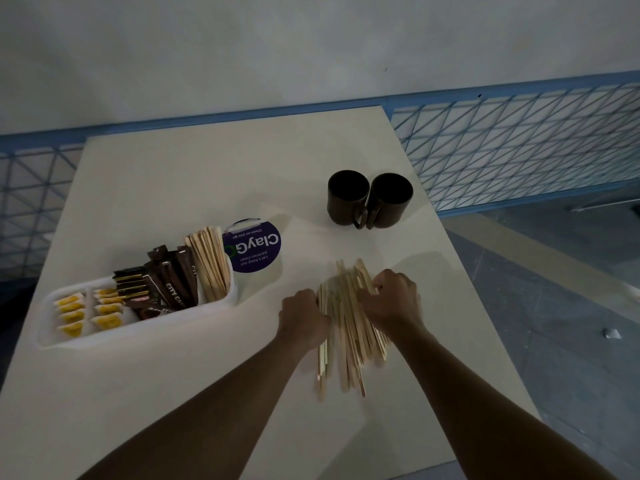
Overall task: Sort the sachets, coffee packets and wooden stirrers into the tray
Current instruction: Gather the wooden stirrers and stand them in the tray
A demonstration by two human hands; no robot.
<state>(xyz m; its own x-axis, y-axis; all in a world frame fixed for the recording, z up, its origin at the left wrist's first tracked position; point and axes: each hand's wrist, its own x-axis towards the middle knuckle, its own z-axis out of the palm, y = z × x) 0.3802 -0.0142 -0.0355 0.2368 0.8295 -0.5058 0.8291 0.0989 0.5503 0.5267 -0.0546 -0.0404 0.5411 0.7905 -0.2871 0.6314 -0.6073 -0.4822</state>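
A loose pile of wooden stirrers (346, 327) lies on the white table, right of centre. My left hand (302, 318) presses against the pile's left side with curled fingers. My right hand (393, 299) closes over its upper right part, so both hands squeeze the stirrers together. The white tray (138, 329) stands at the left. It holds yellow sachets (86, 310) in its left compartments, dark brown coffee packets (162, 282) in the middle, and a bunch of stirrers (211, 261) leaning in its right end.
A round purple-labelled lid or tub (258, 249) sits just behind the tray's right end. Two dark mugs (369, 199) stand at the back right. A blue wire-mesh railing (519, 150) runs behind the table, whose right edge is near my right arm.
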